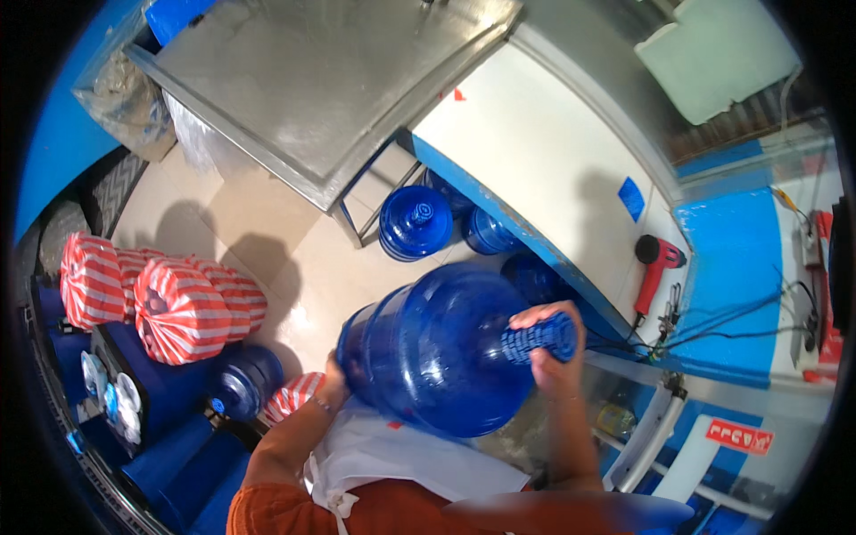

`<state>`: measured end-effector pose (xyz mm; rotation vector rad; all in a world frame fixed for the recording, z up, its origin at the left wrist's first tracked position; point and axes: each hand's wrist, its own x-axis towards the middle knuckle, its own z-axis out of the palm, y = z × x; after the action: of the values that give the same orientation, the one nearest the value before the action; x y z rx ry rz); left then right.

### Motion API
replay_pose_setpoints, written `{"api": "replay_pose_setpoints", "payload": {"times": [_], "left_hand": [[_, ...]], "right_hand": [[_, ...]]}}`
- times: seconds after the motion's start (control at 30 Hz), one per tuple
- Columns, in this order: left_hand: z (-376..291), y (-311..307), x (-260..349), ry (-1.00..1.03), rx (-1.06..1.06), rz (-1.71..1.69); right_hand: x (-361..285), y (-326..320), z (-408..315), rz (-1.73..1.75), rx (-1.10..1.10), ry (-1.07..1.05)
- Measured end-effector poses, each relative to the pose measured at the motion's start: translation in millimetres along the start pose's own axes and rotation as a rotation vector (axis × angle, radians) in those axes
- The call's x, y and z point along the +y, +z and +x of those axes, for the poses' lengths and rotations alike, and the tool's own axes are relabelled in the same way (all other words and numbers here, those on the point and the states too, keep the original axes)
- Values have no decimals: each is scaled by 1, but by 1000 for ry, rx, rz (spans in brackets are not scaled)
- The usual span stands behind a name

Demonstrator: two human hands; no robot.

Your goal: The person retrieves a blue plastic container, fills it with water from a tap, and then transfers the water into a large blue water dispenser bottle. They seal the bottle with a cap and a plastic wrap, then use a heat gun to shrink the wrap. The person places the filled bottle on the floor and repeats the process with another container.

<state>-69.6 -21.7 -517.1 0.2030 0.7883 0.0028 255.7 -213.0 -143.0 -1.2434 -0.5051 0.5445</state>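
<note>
A large blue plastic water jug lies tilted across the front of my body, its neck to the right. My right hand grips the neck, around a blue patterned cap seal. My left hand is at the jug's base on the left; its fingers are mostly hidden behind the jug. A white apron is just below the jug. Beyond it on the tiled floor stands another capped blue jug, with more blue jugs under the counter.
A stainless steel table stands ahead. The white counter at right carries a red heat gun with cables beside it. Red-striped plastic bags and a blue jug are at left. A sliding glass panel is at lower right.
</note>
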Motion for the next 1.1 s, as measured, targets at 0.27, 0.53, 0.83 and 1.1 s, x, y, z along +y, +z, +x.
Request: {"api": "replay_pose_setpoints", "payload": {"times": [0.27,0.53,0.83,1.1], "left_hand": [[48,-154,-89,18,450,269],[213,-267,-203,47,642,539],[378,-312,-226,-86,607,927],[437,-198,-165,45,235,1456]], "right_hand": [[238,-108,-76,202,168,293],[385,-194,-120,112,293,333],[482,-277,-151,164,462,271],[498,-305,-156,93,751,256]]}}
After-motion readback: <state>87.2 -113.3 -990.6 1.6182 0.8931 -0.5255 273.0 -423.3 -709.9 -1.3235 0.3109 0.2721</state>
